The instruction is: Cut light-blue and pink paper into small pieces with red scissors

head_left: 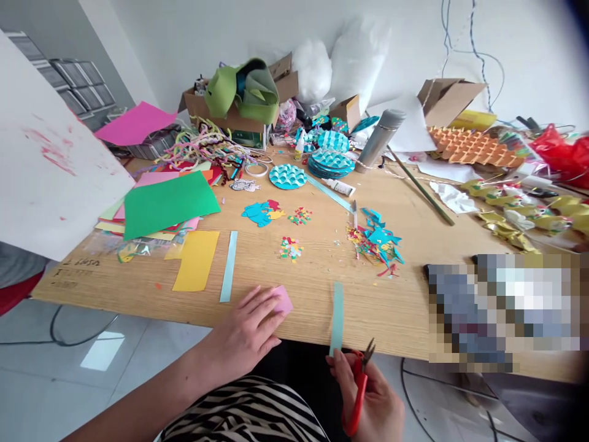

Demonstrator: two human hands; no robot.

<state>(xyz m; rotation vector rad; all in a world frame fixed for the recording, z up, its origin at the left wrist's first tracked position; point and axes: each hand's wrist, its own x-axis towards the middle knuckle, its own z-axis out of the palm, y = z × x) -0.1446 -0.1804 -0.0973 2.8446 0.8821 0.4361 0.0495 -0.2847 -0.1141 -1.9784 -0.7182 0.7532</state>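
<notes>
The pink paper (pixel 284 300) is covered in part by the left hand (pixel 255 328), which is laid flat with its fingers slightly spread. To the right of the pink paper, the strip (pixel 338 313) is pinched at its near end between thumb and finger of the right hand (pixel 377 402), and its far part is extended over the table (pixel 398 304). The scissors (pixel 361 393) are also held in this hand, with the blades pointed away from the body. To the left of the pink paper, a second strip (pixel 229 267) is placed, and farther left a yellow sheet (pixel 197 261). Behind the pink paper, confetti (pixel 291 248) is gathered in two small piles. Scraps (pixel 383 237) are heaped behind it, to the right.
</notes>
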